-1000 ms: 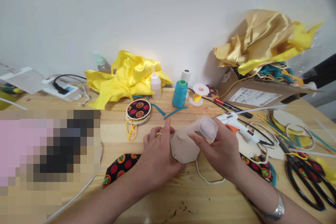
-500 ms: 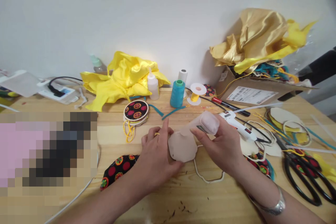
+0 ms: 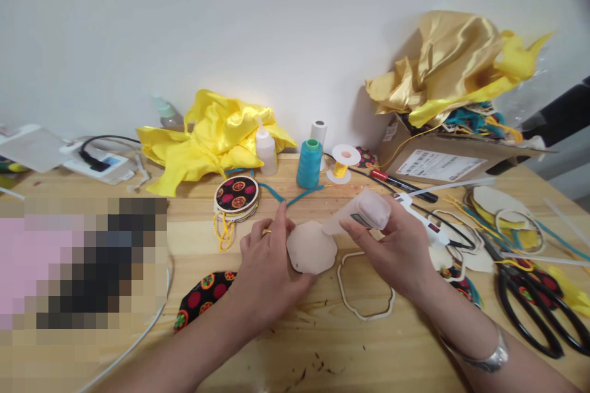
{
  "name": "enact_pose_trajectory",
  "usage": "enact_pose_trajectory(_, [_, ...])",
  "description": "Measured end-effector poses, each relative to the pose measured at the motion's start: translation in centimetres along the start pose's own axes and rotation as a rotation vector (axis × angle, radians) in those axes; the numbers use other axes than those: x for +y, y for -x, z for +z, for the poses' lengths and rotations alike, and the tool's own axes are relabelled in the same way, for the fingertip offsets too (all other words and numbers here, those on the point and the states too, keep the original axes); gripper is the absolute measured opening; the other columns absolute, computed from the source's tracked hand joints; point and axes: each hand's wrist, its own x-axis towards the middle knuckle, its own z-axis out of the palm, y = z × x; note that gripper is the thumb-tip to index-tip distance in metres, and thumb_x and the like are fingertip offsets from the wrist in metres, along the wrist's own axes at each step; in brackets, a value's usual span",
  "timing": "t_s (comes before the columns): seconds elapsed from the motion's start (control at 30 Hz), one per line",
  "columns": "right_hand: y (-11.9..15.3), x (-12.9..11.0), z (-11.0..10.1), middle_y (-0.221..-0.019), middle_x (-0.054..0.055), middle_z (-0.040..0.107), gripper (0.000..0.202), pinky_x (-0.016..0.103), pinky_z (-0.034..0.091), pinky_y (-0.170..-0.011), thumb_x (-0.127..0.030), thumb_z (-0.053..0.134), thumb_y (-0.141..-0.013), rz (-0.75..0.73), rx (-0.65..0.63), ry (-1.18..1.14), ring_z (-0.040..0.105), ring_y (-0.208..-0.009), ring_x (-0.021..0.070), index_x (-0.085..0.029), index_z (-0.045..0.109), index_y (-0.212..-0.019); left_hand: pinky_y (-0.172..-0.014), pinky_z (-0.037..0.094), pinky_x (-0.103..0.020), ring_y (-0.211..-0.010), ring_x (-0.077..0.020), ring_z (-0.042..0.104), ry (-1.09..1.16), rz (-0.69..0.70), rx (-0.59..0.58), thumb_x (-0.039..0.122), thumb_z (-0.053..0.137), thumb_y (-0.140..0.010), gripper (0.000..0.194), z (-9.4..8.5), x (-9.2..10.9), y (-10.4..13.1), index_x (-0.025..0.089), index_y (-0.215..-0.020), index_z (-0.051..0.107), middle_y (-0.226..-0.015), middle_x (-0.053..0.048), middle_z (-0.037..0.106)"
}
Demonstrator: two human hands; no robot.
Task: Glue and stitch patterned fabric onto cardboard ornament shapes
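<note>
A pale, wavy-edged disc [image 3: 312, 249] lies under my left hand [image 3: 266, 258], its thumb at the near edge and its fingers round the left side. My right hand [image 3: 401, 245] is wrapped round a translucent squeeze bottle [image 3: 369, 212]. The bottle is tilted, its narrow end pointing down at the upper right of the disc; whether the tip touches it I cannot tell. A thin wavy-edged ring [image 3: 341, 285] lies on the wooden table just right of the disc. Patterned black fabric [image 3: 205, 295] is partly hidden behind my left forearm.
A round patterned piece [image 3: 237, 194] with yellow cord lies beyond my left hand. Behind stand a teal thread cone [image 3: 309, 163], a ribbon spool [image 3: 342, 166] and another bottle [image 3: 266, 150]. Rightward are a glue gun [image 3: 426, 224], black scissors [image 3: 525, 307] and a cardboard box [image 3: 442, 159].
The bottle and my right hand have shifted a little right, while my left hand and the disc have moved slightly left. More of the thin ring now shows.
</note>
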Motion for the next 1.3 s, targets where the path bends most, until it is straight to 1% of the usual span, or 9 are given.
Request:
enact_pose_trajectory(0.17, [-0.1,-0.3,-0.3,-0.065,-0.002,0.055,0.014,0.024,0.041,-0.050,-0.029,0.063,-0.075,-0.015,-0.010,-0.013,0.051,-0.057,0.0122,-0.019,0.053,-0.074,-0.093,0.027,-0.049,-0.112,-0.0321,0.036,-0.008,-0.003,0.006,0.037,0.061,-0.065,0.094,0.0,0.0,0.1,0.017,-0.141,0.009,-0.115,-0.009,0.056])
enact_pose_trajectory(0.37, [-0.1,-0.5,-0.8,-0.062,-0.004,0.051,0.014,0.024,0.039,-0.047,-0.028,0.062,-0.075,0.003,-0.060,-0.053,0.047,-0.053,0.0110,-0.020,0.051,-0.072,-0.092,0.027,-0.048,-0.112,-0.0320,0.036,-0.013,0.005,0.032,0.038,0.061,-0.066,0.094,0.0,-0.2,0.2,0.018,-0.141,0.009,-0.115,-0.009,0.056])
enact_pose_trajectory(0.7, [0.2,-0.9,-1.1,-0.061,-0.004,0.050,0.014,0.023,0.038,-0.046,-0.026,0.062,-0.075,-0.020,-0.115,-0.075,0.046,-0.052,0.0102,-0.020,0.050,-0.073,-0.093,0.027,-0.048,-0.111,-0.0318,0.037,-0.025,0.025,0.037,0.034,0.061,-0.066,0.092,0.2,-0.4,0.0,0.018,-0.140,0.011,-0.114,-0.009,0.056])
enact_pose_trajectory(0.9, [0.4,-1.6,-1.1,-0.063,-0.003,0.054,0.010,0.022,0.039,-0.046,-0.025,0.063,-0.074,-0.020,-0.167,-0.100,0.048,-0.054,0.0108,-0.020,0.054,-0.075,-0.094,0.026,-0.049,-0.112,-0.0319,0.036,-0.027,0.034,0.040,0.039,0.061,-0.067,0.091,0.2,-0.4,0.1,0.016,-0.140,0.011,-0.114,-0.009,0.056])
enact_pose_trajectory(1.0, [0.5,-1.6,-0.9,-0.065,-0.003,0.056,0.011,0.023,0.041,-0.048,-0.025,0.064,-0.074,0.008,-0.200,-0.180,0.051,-0.055,0.0113,-0.020,0.055,-0.077,-0.093,0.027,-0.049,-0.112,-0.0320,0.036,-0.023,0.035,0.037,0.038,0.061,-0.067,0.092,0.2,-0.4,0.0,0.016,-0.140,0.011,-0.115,-0.009,0.056])
enact_pose_trajectory(1.07, [0.6,-1.2,-0.5,-0.066,-0.003,0.056,0.012,0.023,0.044,-0.049,-0.026,0.065,-0.073,0.041,-0.167,-0.257,0.052,-0.057,0.0115,-0.020,0.055,-0.078,-0.093,0.027,-0.048,-0.112,-0.0321,0.036,-0.018,0.033,0.033,0.038,0.062,-0.067,0.092,0.2,-0.4,0.0,0.016,-0.140,0.012,-0.115,-0.009,0.056])
enact_pose_trajectory(1.2, [0.6,-0.2,0.3,-0.072,-0.002,0.059,0.017,0.026,0.049,-0.056,-0.028,0.068,-0.072,0.102,-0.023,-0.363,0.057,-0.064,0.0135,-0.021,0.057,-0.083,-0.093,0.027,-0.048,-0.112,-0.0321,0.036,-0.012,0.020,0.011,0.038,0.062,-0.066,0.093,0.1,-0.3,0.1,0.015,-0.141,0.011,-0.115,-0.009,0.056])
enact_pose_trajectory(1.3, [0.6,0.3,0.8,-0.073,-0.002,0.059,0.018,0.027,0.049,-0.058,-0.027,0.069,-0.072,0.114,-0.002,-0.349,0.057,-0.064,0.0132,-0.021,0.056,-0.084,-0.093,0.028,-0.048,-0.112,-0.0317,0.035,0.006,0.014,-0.010,0.037,0.062,-0.066,0.094,0.2,-0.1,0.2,0.017,-0.141,0.010,-0.116,-0.009,0.056])
